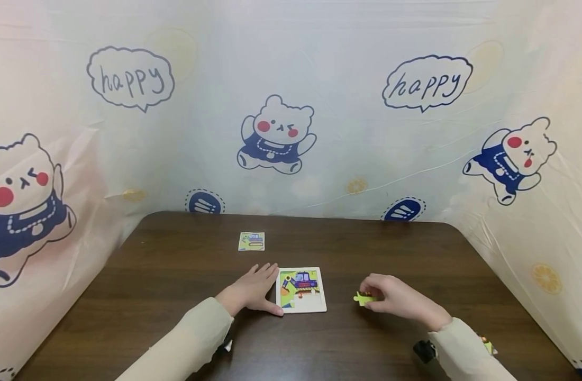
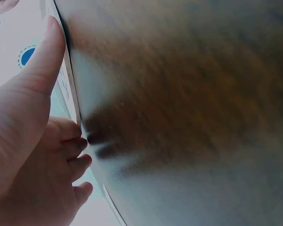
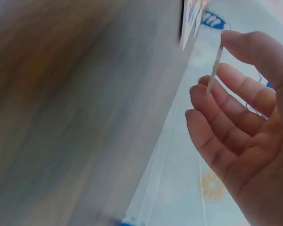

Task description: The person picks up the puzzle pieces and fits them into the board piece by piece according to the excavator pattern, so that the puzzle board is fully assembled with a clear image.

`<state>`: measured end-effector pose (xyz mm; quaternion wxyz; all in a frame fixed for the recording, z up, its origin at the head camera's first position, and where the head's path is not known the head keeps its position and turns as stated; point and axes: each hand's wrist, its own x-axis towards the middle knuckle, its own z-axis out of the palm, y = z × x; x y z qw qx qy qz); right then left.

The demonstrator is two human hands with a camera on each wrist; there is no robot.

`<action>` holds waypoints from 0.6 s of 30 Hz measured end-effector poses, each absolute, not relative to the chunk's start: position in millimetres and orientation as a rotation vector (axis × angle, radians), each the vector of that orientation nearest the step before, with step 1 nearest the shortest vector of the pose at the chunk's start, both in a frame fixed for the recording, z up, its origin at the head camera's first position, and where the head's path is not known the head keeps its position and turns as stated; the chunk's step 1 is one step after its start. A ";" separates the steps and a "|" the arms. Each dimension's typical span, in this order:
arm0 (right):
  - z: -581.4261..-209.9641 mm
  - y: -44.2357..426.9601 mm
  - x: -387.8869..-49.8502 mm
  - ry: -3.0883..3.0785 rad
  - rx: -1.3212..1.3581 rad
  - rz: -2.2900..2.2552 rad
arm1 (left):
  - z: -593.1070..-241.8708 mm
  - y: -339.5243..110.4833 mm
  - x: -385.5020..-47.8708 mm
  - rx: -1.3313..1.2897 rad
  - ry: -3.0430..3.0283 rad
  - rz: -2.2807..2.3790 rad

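A square white puzzle tray (image 1: 301, 313) lies on the dark wooden table, its picture of a blue digger partly filled and its lower right part bare white. My left hand (image 1: 254, 290) rests at the tray's left edge, thumb at the lower corner and fingers spread, extended rather than curled. To the right of the tray, my right hand (image 1: 394, 297) pinches a yellow-green puzzle piece (image 1: 363, 299) between thumb and fingers. In the right wrist view that puzzle piece (image 3: 215, 68) shows edge-on as a thin pale strip, apart from the tabletop.
A small picture card (image 1: 251, 241) with a similar digger lies farther back on the table (image 1: 186, 248). Partly behind my right sleeve, some colourful pieces (image 1: 488, 345) show at the right. A printed curtain (image 1: 338, 69) hangs behind and along both sides.
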<state>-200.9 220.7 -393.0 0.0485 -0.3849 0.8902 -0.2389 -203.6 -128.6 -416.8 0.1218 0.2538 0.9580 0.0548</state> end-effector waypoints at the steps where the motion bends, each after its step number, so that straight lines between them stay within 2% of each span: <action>1: -392.9 215.7 -202.5 2.711 -1.175 -0.723 | -416.7 -128.7 -203.6 0.743 2.796 0.164; 18: -405.1 134.2 -214.9 2.718 -1.239 -0.586 | -419.7 -129.6 -205.7 0.751 2.796 0.175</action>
